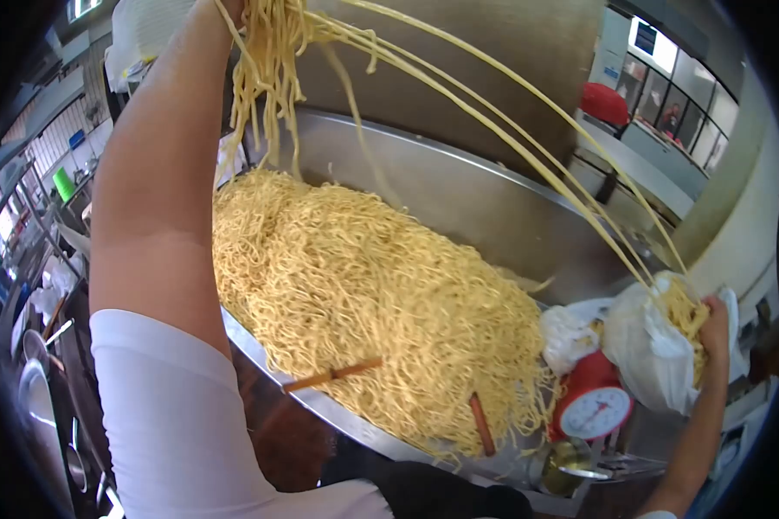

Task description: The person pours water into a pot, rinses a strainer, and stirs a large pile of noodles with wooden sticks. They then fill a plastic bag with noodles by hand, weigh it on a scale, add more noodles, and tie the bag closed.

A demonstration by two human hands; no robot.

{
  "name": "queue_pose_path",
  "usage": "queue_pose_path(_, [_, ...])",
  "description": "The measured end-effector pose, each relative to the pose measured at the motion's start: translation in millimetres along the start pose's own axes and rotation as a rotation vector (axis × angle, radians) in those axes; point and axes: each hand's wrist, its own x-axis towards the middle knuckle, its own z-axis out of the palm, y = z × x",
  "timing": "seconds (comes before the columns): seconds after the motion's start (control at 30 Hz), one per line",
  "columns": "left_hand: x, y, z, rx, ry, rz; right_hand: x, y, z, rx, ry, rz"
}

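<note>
My left arm (160, 164) is raised along the left side, and its hand is cut off by the top edge. A bunch of yellow noodles (273, 52) hangs from that hand, and several long strands stretch from it to the right. On the far right, my right hand (714, 327) is closed at the mouth of a white plastic bag (640, 342), against noodles (685, 322) in it. Between my arms a large heap of noodles (363, 285) fills a metal trough (528, 195).
Two brown wooden sticks (333, 375) (481, 424) lie on the heap's near side. A red dial scale (593, 405) stands below the bag, beside a smaller plastic bag (569, 337) and a jar (567, 467). Pans and ladles (39, 381) lie on the left.
</note>
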Motion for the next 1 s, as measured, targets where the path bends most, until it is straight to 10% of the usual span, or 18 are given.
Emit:
queue_pose_path(0.2, [108,-104,-249,0.116,0.332,0.064,-3,73,16,0.231,0.216,0.293])
queue_pose_path(0.33, [139,-174,-404,0.301,0.418,0.169,-16,51,-10,-0.149,0.034,0.376])
queue_pose_path(0.43, [130,-243,-524,1.063,0.045,0.755,-17,66,-6,-0.089,0.095,0.454])
queue_pose_path(0.5, [58,-244,-505,0.08,0.112,0.078,-17,84,-3,-0.113,0.149,0.441])
queue_pose_path(0.57, [3,-286,-516,-0.118,0.331,-0.134,-24,44,-9,-0.512,0.072,0.365])
queue_pose_path(0.63, [-58,-326,-559,1.283,0.369,-0.165,-23,22,-3,-0.788,0.014,0.322])
queue_pose_path(0.7, [-111,-334,-569,1.759,-0.021,-0.147,-23,20,-6,-0.755,0.002,0.378])
queue_pose_path(0.83, [-125,-319,-565,1.53,0.048,-0.419,-22,30,-15,-0.552,-0.001,0.461])
queue_pose_path(0.9, [-95,-298,-555,2.144,-1.092,-0.497,-20,42,-18,-0.362,-0.004,0.498])
queue_pose_path(0.97, [-88,-246,-473,1.793,-0.506,-1.158,-17,67,-25,-0.064,-0.01,0.574])
queue_pose_path(1.0, [-79,-240,-463,1.842,-0.677,-1.194,-17,77,-24,0.107,-0.017,0.635])
